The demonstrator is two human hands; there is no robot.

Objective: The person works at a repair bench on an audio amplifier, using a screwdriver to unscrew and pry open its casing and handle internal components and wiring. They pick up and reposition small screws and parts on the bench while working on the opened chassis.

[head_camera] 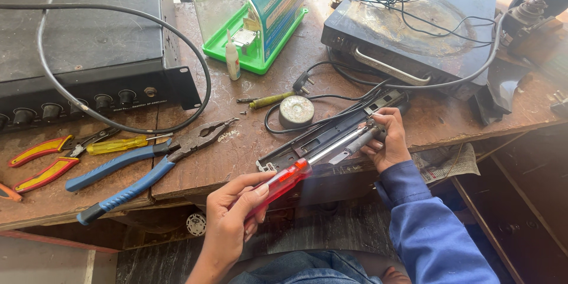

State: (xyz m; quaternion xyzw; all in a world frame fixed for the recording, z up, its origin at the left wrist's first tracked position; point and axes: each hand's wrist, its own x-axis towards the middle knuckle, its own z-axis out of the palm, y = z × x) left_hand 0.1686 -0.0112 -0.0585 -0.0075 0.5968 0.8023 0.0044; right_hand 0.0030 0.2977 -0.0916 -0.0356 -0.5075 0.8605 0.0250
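Over on the far left, red-handled cutters (pixel 41 163) lie idle on the worn wooden desk (pixel 236 148), a yellow-handled screwdriver (pixel 121 144) just beside them, and big blue-handled pliers (pixel 142 168) sprawl with their jaws open toward the middle. Behind them sits a black amplifier box (pixel 89 41), a black cable (pixel 127 65) looping across its top and down onto the desk.

Now the action: the left hand (pixel 231 216) is closed around the red transparent handle of a screwdriver (pixel 307 165), held out in front of the desk edge. Its shaft runs up and to the right along a long black casing (pixel 331 136) that lies slantwise, its lower end overhanging the desk edge. The right hand (pixel 387 139), in a blue sleeve, is curled over the casing's upper end, pinching right where the tip meets it; I can't see the screw itself under those fingers. The casing looks open and wires trail from it, so my guess is the work is midway, fastening at that end not finished.

Just behind, a round grey tin (pixel 296 111); farther back a green plastic stand (pixel 254 18); to the right a black induction cooker (pixel 414 23) strewn with thin wires.

Room is tight: tin and cables crowd the casing's far side, while the near side, off the edge, is open for the left elbow.
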